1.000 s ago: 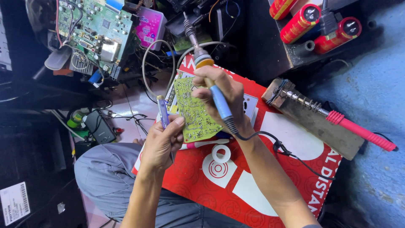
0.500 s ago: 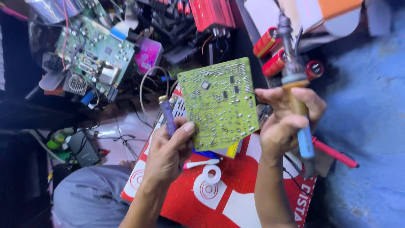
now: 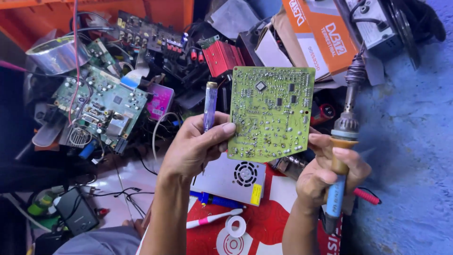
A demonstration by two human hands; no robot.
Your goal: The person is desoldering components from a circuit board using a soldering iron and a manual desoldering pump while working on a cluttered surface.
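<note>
Now lifted right up off the red mat [image 3: 278, 222] and turned solder-side to the camera: yellow-green circuit board [image 3: 272, 113], pinched by its lower-left edge in the left hand [image 3: 196, 146], with a slim purple tool [image 3: 209, 105] clamped in the same grip and poking up just left of the board. Swung away from the board too, soldering iron [image 3: 343, 141] clenched upright in the right hand [image 3: 325, 177], tip well clear to the right — looks like soldering paused for a look-over. Further below the grip, silver power supply [image 3: 236, 177], then pink toothbrush [image 3: 212, 219] and white tape roll [image 3: 235, 225].

left hand [image 3: 196, 146] raised, right hand [image 3: 325, 172] clenched
</note>
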